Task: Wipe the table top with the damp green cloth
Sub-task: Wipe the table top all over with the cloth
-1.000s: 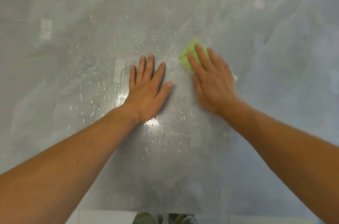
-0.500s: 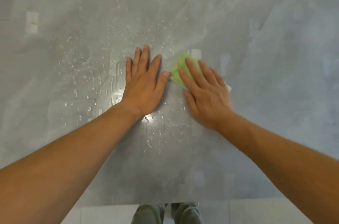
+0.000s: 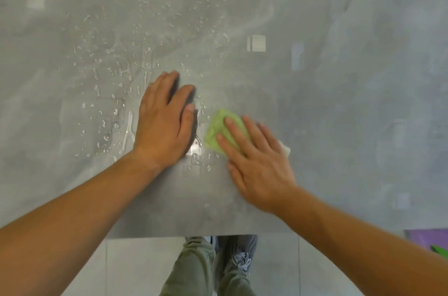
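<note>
— Where is the cloth right now?

— The green cloth [image 3: 218, 133] lies on the table top [image 3: 339, 101], about mid-width and nearer the near edge than the far one. The right hand [image 3: 259, 164] presses it down with its fingers [image 3: 238, 134] straight and spread. They're laid flat over it, not curled round it.

— So it pokes out past the fingertips?

— Yes, the green bunch shows ahead of them, toward the left and the far edge. A pale corner [image 3: 285, 149] peeps out on the hand's other side, so I'd say its long axis runs roughly left to right under the palm.

— And the other hand?

— The left hand [image 3: 162, 126] rests flat on the table just beside the cloth, fingers straight and close together, holding nothing. It looks like a brace.

— Where is the wet part?

— The water droplets [image 3: 116, 111] spread left of that hand and on toward the far edge, with a few between the two hands. The left hand sits between the cloth and the thickest patch. I'd guess the next stroke must go round it, or the hand must lift.

— How many of each?

— One cloth, two hands and one table. The droplets are too many to count.

— Much left to do?

— I'd judge so, as the left half looks unwiped.
</note>
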The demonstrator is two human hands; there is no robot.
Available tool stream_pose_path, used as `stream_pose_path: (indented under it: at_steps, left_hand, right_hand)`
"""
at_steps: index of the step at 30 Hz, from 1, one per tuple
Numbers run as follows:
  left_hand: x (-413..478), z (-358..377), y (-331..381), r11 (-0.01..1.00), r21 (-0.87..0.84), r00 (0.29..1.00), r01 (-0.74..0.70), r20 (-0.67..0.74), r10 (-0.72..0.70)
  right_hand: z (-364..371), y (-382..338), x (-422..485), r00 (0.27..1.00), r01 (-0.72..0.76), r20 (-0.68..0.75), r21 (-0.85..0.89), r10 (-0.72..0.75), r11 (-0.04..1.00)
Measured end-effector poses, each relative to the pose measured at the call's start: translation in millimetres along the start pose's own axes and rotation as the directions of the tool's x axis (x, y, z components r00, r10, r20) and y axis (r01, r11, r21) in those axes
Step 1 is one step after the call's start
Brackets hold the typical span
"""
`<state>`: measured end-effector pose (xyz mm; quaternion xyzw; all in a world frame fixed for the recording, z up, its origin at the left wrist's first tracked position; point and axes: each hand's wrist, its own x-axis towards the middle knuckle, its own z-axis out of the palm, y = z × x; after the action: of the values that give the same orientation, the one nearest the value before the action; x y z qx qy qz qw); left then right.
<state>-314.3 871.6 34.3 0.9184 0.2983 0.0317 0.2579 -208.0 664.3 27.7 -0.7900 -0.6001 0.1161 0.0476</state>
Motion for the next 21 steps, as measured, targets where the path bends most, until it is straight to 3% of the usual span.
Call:
stream_pose_path:
  at_steps: [2,3,4,6,8,9,10,12,15,17,19,21]
  left_hand:
    - [-8,-2,-1,1.000,0.022,1.000,-0.007,-0.008,0.007]
    - [-13,-2,-1,0.999,0.042,1.000,-0.005,0.003,0.005]
    - [-19,0,-1,0.998,0.065,1.000,-0.002,0.025,0.000]
    - [-32,3,1,0.993,0.119,0.998,0.004,0.066,-0.012]
    - [-44,6,5,0.989,0.147,0.997,0.028,0.069,-0.039]
    - [-49,7,6,0.987,0.151,0.996,0.050,0.063,-0.060]
    - [-54,8,7,0.985,0.154,0.995,0.072,0.051,-0.081]
    - [-61,9,6,0.981,0.169,0.994,0.098,0.027,-0.104]
    - [-69,9,1,0.976,0.192,0.991,0.099,0.074,-0.115]
    - [-69,8,0,0.977,0.187,0.987,0.105,0.098,-0.125]
    - [-68,6,1,0.980,0.160,0.985,0.119,0.103,-0.136]
    - [-68,5,1,0.981,0.143,0.985,0.128,0.098,-0.143]
  right_hand:
    - [-1,18,-15,0.984,0.168,0.067,-0.039,-0.165,0.985]
    - [-2,35,-11,0.981,0.185,0.067,-0.076,-0.180,0.980]
    - [-3,52,0,0.991,0.130,0.036,-0.098,-0.127,0.987]
    - [-12,78,30,0.986,-0.157,-0.064,-0.032,0.155,0.987]
    - [-19,73,50,0.903,-0.409,-0.104,0.088,0.417,0.908]
    - [-17,58,49,0.890,-0.435,-0.104,0.099,0.444,0.895]
    - [-11,39,38,0.914,-0.387,-0.101,0.079,0.393,0.919]
    - [2,-2,-2,0.991,-0.131,-0.039,0.015,0.132,0.991]
    - [13,-22,-64,0.985,0.157,0.069,-0.007,-0.156,0.988]
    - [11,0,-67,0.978,0.198,0.067,-0.033,-0.195,0.980]
    - [6,29,-54,1.000,0.019,-0.002,-0.036,-0.019,0.999]
    - [-3,51,-37,0.955,-0.287,-0.072,0.043,0.289,0.957]
